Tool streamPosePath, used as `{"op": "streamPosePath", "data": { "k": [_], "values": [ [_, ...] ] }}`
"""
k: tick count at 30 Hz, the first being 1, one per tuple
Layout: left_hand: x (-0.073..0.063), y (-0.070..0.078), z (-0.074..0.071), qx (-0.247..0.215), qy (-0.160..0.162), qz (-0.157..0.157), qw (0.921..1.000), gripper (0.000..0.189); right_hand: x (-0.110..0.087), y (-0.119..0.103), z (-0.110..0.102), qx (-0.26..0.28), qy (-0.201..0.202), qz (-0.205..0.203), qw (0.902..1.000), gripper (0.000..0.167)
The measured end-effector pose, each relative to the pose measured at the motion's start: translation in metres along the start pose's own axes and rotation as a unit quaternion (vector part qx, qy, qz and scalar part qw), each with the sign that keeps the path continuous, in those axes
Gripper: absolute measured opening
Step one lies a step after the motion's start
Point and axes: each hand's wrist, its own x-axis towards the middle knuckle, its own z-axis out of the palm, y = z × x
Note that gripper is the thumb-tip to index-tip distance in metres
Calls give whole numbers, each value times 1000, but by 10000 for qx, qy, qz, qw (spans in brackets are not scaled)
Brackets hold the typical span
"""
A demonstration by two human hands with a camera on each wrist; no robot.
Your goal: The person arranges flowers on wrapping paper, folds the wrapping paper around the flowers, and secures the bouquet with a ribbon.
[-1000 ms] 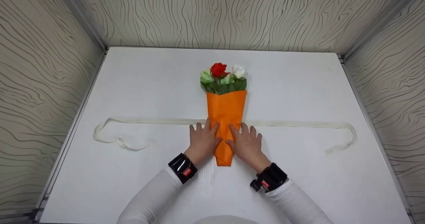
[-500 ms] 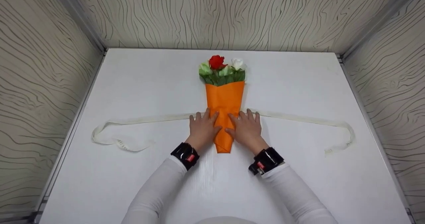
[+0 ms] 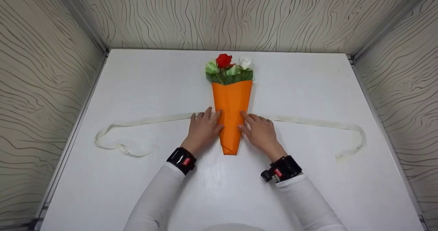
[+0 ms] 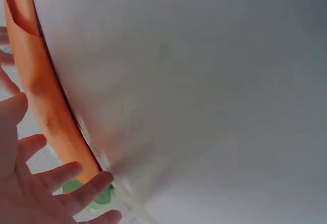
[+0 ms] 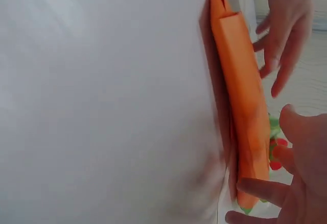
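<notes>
A bouquet wrapped in orange paper (image 3: 232, 101) lies on the white table, its red rose (image 3: 224, 60), white rose (image 3: 245, 63) and green leaves at the far end. Beneath it runs a pale ribbon (image 3: 154, 120), spread out to both sides. My left hand (image 3: 203, 128) is at the wrap's left edge with spread fingers, also seen in the left wrist view beside the orange paper (image 4: 48, 101). On the opposite edge is my right hand (image 3: 260, 131), its fingers loosely extended. In the right wrist view the wrap (image 5: 242, 86) lies between both hands.
The ribbon's left end curls in a loop (image 3: 128, 151) on the table (image 3: 102, 190), and its right end (image 3: 349, 154) bends toward the near side. Wood-patterned panels (image 3: 219, 18) stand behind and beside the table.
The bouquet has slid away from me up the table, carrying the ribbon's middle with it. Both hands moved along, then shifted slightly apart toward the wrap's edges.
</notes>
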Motion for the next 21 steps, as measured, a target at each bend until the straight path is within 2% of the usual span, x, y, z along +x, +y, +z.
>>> {"op": "streamPosePath", "data": {
  "k": [2, 4, 6, 8, 12, 15, 17, 21],
  "values": [
    [-4, -8, -4, -244, 303, -156, 9991, 54, -3, 13, -6, 433, 222, 186, 9986, 56],
    [-7, -20, -8, -441, 619, -432, 9962, 44, -5, 29, -12, 808, 437, 553, 9942, 51],
    [-10, -35, -13, -689, 822, -867, 9904, 33, -6, 49, -19, 1094, 597, 1102, 9861, 46],
    [-14, -52, -19, -924, 894, -1361, 9823, 28, -9, 71, -25, 1266, 646, 1690, 9753, 43],
    [-30, -91, -30, -1224, 648, -2411, 9606, 35, -18, 115, -39, 1345, 489, 2708, 9519, 45],
    [-43, -117, -38, -1230, 326, -3015, 9449, 42, -24, 142, -48, 1293, 229, 3251, 9365, 55],
    [-50, -129, -43, -1244, 147, -3312, 9352, 48, -26, 155, -53, 1241, 27, 3524, 9276, 66],
    [-55, -141, -50, -1324, -163, -3612, 9229, 56, -27, 171, -58, 1216, -256, 3877, 9134, 81]
  ]
}}
